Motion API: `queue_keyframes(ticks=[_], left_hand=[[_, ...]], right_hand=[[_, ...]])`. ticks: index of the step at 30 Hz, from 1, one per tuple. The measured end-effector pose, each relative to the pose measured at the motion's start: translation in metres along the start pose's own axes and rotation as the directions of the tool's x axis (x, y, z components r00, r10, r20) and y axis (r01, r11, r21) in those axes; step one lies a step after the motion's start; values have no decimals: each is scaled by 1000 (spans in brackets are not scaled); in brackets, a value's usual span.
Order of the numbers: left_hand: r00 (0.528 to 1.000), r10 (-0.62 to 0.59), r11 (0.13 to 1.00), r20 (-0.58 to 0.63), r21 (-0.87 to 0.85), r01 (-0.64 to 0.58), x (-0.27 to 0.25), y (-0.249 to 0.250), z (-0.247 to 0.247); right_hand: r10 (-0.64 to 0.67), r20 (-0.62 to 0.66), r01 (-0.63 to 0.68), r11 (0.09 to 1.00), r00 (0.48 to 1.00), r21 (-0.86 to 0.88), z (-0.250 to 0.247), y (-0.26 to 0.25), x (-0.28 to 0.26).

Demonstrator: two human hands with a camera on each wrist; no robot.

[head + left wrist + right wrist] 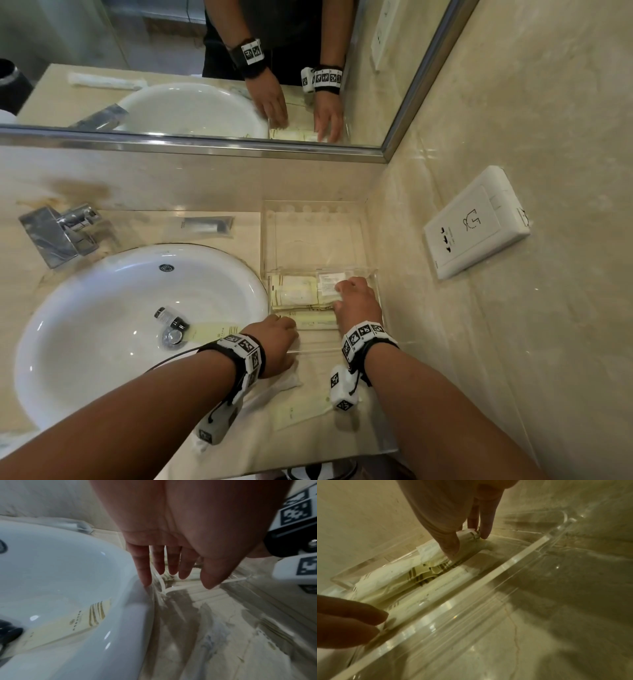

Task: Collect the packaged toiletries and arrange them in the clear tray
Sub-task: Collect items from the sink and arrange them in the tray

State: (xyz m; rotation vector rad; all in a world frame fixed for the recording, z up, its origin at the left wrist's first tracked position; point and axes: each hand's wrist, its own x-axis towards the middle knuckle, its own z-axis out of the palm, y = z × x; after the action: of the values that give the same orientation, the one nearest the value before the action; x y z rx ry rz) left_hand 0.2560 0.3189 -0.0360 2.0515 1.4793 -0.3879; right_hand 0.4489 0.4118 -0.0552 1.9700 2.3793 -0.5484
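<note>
Our right hand (358,303) pinches the cream packets (294,291) between thumb and fingers inside the clear tray (310,240) (at its near end); our left hand (279,342), fingers straight, touches its corner beside the sink (102,308).

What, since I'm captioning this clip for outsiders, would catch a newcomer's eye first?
Both hands meet at the clear tray right of the sink: the right hand pinches pale packets inside it, the left hand rests straight-fingered at its near corner. Next, a small dark-capped bottle and a yellow packet lie in the basin by the drain.
</note>
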Motion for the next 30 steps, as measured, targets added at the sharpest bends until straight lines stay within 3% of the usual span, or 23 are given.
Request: queue_keyframes(ticks=[9, 15, 21, 24, 27, 30], left_hand=[[999, -24, 999, 49, 32, 22, 3, -3, 0], [998, -37, 998, 52, 53, 34, 1, 6, -1], [1000, -12, 999, -11, -42, 11, -6, 12, -7], [989, -64, 986, -133, -159, 42, -18, 4, -8], [951, -163, 960, -264, -266, 91, -31, -15, -8], [925, -291, 918, -243, -344, 198, -46, -40, -8]], right_hand=[[-9, -108, 0, 997, 994, -83, -6, -13, -18], [152, 160, -126, 979, 975, -159, 0, -2, -42], [158, 166, -126, 974, 973, -190, 5, 2, -44], [176, 150, -140, 965, 973, -223, 8, -5, -48], [124, 37, -116, 981, 992, -158, 6, -21, -51], [11, 34, -12, 1000, 999, 22, 4, -46, -48]])
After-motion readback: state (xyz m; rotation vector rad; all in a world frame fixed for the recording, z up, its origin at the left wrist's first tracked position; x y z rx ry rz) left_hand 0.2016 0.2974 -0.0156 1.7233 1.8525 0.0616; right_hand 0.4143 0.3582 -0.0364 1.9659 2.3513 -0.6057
